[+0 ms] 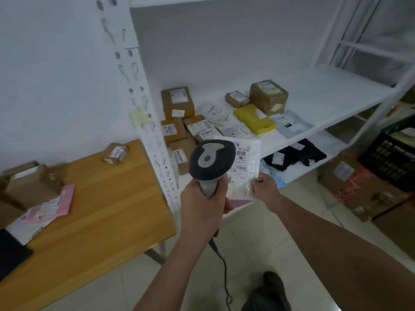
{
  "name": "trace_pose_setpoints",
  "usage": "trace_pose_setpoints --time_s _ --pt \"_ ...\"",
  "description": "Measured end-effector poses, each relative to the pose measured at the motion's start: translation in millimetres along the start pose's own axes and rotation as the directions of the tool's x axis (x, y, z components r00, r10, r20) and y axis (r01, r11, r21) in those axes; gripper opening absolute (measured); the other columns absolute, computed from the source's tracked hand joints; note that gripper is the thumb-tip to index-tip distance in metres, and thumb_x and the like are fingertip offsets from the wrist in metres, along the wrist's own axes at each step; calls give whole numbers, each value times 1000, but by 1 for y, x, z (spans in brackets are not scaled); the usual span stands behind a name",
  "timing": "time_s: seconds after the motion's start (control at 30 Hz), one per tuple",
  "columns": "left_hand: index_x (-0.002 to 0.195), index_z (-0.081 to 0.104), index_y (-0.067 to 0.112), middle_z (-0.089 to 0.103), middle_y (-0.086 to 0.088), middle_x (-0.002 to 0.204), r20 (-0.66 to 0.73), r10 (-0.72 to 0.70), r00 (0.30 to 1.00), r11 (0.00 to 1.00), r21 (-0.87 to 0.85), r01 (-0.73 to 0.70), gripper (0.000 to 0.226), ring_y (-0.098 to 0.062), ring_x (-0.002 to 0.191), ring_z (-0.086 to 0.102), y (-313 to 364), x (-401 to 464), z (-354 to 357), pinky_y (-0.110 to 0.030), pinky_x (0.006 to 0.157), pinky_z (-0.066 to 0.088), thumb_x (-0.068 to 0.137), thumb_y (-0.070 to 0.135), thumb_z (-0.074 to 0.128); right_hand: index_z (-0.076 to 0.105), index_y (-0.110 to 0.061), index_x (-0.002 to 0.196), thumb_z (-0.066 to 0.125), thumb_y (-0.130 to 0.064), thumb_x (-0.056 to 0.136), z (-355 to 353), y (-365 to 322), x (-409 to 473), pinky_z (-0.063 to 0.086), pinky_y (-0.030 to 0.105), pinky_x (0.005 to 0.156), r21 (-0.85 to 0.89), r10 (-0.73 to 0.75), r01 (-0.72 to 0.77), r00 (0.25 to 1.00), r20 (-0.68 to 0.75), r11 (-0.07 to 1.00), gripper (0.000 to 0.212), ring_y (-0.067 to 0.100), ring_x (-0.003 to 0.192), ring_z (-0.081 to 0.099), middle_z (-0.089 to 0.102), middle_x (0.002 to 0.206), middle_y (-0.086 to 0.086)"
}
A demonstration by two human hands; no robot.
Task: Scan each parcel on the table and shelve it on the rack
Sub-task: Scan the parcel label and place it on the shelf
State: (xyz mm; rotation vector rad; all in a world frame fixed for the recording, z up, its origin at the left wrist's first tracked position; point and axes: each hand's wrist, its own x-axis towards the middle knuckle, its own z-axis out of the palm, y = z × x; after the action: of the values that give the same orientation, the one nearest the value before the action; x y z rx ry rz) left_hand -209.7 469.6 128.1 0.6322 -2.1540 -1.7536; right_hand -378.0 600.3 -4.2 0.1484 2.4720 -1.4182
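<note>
My left hand (203, 205) grips the handle of a grey and black barcode scanner (211, 161), whose head points at a clear plastic parcel (246, 167) with a printed label. My right hand (266, 190) pinches that parcel at its lower right edge, holding it up in front of the white rack (336, 102). Several brown boxes, a yellow box (253, 118) and flat mailers lie on the rack's shelf. On the wooden table (94, 212) at the left sit a small taped box (115, 153), a larger brown box (29, 182) and a pink mailer (56, 203).
The rack's perforated white post (143, 113) stands between table and shelf. Dark clothing (296, 154) lies on the lower shelf. Cardboard boxes (368, 189) and a black crate (390, 158) stand on the floor at the right. The scanner cable (224, 277) hangs toward the tiled floor.
</note>
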Motion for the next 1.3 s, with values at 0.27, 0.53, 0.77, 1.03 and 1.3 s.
trace_pose_setpoints --time_s 0.27,0.53,0.77,1.03,1.3 --pt "70 65 -6 67 -4 50 -31 14 999 1000 -2 -14 42 -14 45 65 17 71 162 -30 53 58 94 29 62 62 -7 99 48 -7 95 -113 30 128 50 39 82 61 49 -48 999 -17 997 14 24 84 55 59 90 10" --pt "69 62 -14 62 -11 48 -55 -55 997 997 -65 52 40 -6 37 57 44 135 304 -11 44 43 94 17 62 59 -4 101 40 -6 98 -227 53 251 43 32 70 -67 58 -64 995 -81 996 19 21 75 51 53 81 5" --pt "77 64 -13 64 -13 53 -35 -102 994 994 -36 101 37 -5 38 58 48 180 350 -10 43 42 94 20 62 59 -5 118 38 0 93 -244 49 312 48 33 72 -51 75 -77 996 -52 996 33 23 90 56 61 101 9" --pt "81 64 -10 66 -14 54 -33 -154 988 985 -88 151 32 -17 45 65 37 220 370 -17 45 50 92 20 65 55 -6 119 35 1 96 -246 31 364 40 20 56 -34 83 -86 993 -83 996 31 16 75 52 60 101 9" --pt "77 65 -8 66 -10 51 -68 -188 980 981 -63 184 33 -20 46 66 33 246 400 -17 45 49 92 21 66 55 -4 110 35 4 90 -256 36 409 38 23 52 -50 90 -98 984 -151 994 30 10 65 44 52 87 5"
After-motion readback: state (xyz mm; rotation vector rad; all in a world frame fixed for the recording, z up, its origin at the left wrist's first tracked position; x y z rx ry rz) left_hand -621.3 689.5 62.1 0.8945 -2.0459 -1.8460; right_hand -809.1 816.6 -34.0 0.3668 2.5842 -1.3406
